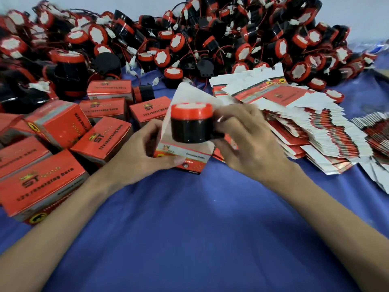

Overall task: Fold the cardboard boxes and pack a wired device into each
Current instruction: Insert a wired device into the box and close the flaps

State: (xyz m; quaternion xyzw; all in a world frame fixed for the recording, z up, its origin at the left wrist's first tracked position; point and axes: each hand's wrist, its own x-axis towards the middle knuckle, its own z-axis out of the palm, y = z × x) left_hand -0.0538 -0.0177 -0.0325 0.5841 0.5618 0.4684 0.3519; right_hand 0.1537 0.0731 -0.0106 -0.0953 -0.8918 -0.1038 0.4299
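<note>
Heaps of round black devices with red caps and thin red-and-black wires point(189, 39) fill the far side, packed close behind the hands. Closed red cardboard boxes with black lettering point(61, 127) crowd the left, some tilted against each other. Fanned stacks of flat red-and-white box blanks point(315, 127) lie on the right, just beside the right hand point(246, 142).

Between them the left hand point(145, 150) grips a half-folded red-and-white cardboard box point(183, 159) from its left side, thumb on the front panel, with a white flap standing up behind. The right hand pinches one black cylindrical device with a red cap point(190, 123) at its right edge and holds it at the box's open top — whether it is partly inside, I cannot tell.

The device covers the box's mouth, and its wire is out of sight. Blur smears the lettering on the held box and the heap's far left. Both forearms are cut off by the lower edge.

Everything lies on a blue cloth point(189, 228); a pale wall point(357, 13) rises behind.
</note>
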